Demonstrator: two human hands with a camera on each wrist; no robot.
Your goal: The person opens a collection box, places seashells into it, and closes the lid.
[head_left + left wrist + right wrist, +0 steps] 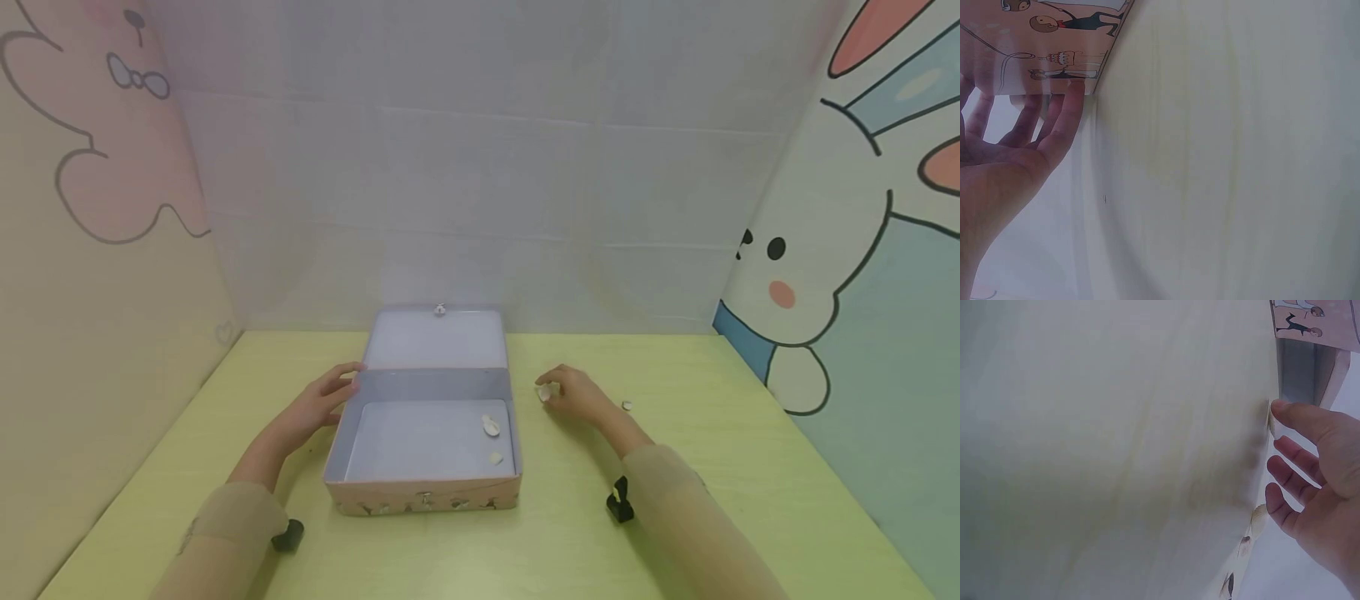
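An opened pink case [426,497] with a pale inside and printed figures stands on the table, its lid tipped back. My left hand [322,402] rests its extended fingers against the case's left side; in the left wrist view the fingertips [1074,87] touch the printed wall. To the right of the case, my right hand [576,395] pinches a small white seashell [543,392] just over the tabletop. The right wrist view has this shell [1274,427] at the thumb tip. Inside the case, toward its right wall, lie a larger shell [491,427] and a smaller pale piece [496,458].
Another small shell [626,406] lies on the yellow table [555,542] beside my right wrist. More shells [1259,519] appear below the fingers in the right wrist view. A pale curtain [480,183] hangs behind, and a rabbit-printed panel [885,400] borders the right side.
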